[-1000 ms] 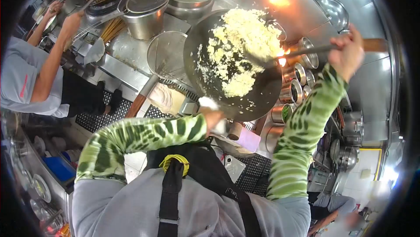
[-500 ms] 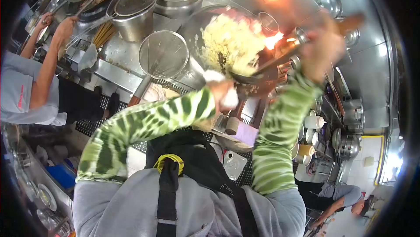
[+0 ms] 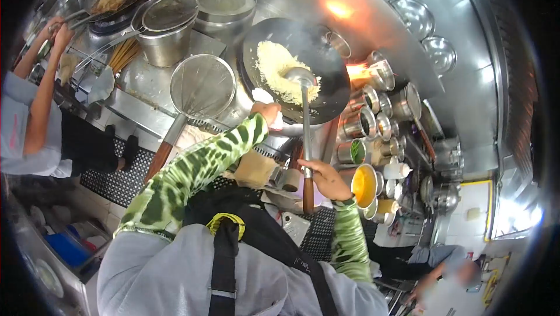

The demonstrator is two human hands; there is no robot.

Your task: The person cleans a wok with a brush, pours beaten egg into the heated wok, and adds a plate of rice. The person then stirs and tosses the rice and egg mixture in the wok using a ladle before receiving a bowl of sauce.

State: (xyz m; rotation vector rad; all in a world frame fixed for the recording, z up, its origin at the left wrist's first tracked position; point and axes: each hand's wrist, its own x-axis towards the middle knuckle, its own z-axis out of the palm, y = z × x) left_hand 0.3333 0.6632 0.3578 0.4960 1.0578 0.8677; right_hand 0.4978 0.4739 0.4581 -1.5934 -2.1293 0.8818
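Observation:
A dark wok [image 3: 333,85] rests over the stove, with pale yellow fried rice [image 3: 274,71] along its left side. My left hand [image 3: 267,113] is closed round a white cloth [image 3: 276,122] at the wok's near left rim. The bowl of a metal ladle [image 3: 301,75] lies on the rice, its long handle pointing back toward my body. My right hand [image 3: 326,178] is at the ladle's wooden grip, with the thumb stretched across the handle and the other fingers partly hidden.
Left of the wok are a round strainer [image 3: 202,87] and a lidded pot [image 3: 166,36]. Seasoning pots and a container of orange liquid [image 3: 364,186] stand at right. Flame [image 3: 359,72] shows behind the wok. Another person's hands [image 3: 61,33] work at far left; a person sits lower right.
The wok has tipped back down and the tossed rice has settled in it. My right hand has swung down toward my body, bringing the ladle handle from sideways to pointing at me.

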